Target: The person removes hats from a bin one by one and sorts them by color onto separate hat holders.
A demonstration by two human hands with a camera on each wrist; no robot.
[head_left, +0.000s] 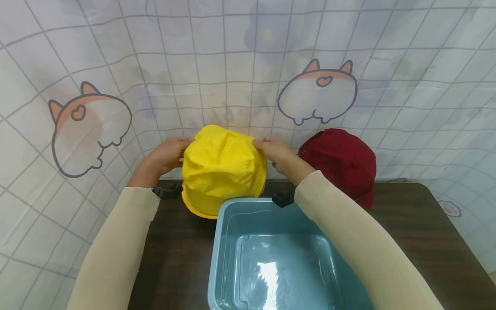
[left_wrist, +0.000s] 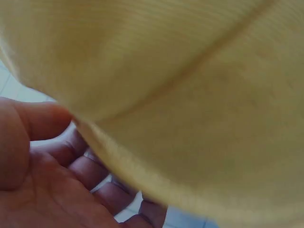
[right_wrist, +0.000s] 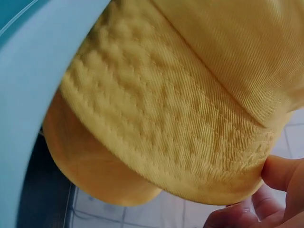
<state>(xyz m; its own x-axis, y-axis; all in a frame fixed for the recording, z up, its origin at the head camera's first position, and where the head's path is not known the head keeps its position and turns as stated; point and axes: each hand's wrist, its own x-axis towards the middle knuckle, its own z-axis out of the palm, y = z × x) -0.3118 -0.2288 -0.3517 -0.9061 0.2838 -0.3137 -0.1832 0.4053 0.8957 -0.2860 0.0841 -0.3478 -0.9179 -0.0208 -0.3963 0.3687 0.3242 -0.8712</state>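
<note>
A yellow bucket hat [head_left: 222, 165] with a stitched brim is held at the back edge of the dark table, just behind the blue plastic bin [head_left: 215, 254]. On its left side my left hand [head_left: 164, 156] pinches the fabric edge. In the left wrist view the thumb [left_wrist: 47, 118] meets that edge, with the fingers spread behind it. My right hand [head_left: 277, 156] grips the opposite side. The right wrist view has the right thumb [right_wrist: 280, 172] on the quilted brim [right_wrist: 190, 137] and the fingers underneath.
A dark red hat [head_left: 341, 161] sits at the back right, partly behind my right forearm. The bin stands at the front middle of the brown wood-grain table [head_left: 418, 232]. A gridded cloth [head_left: 217, 64] with cartoon animal prints hangs behind and along the left.
</note>
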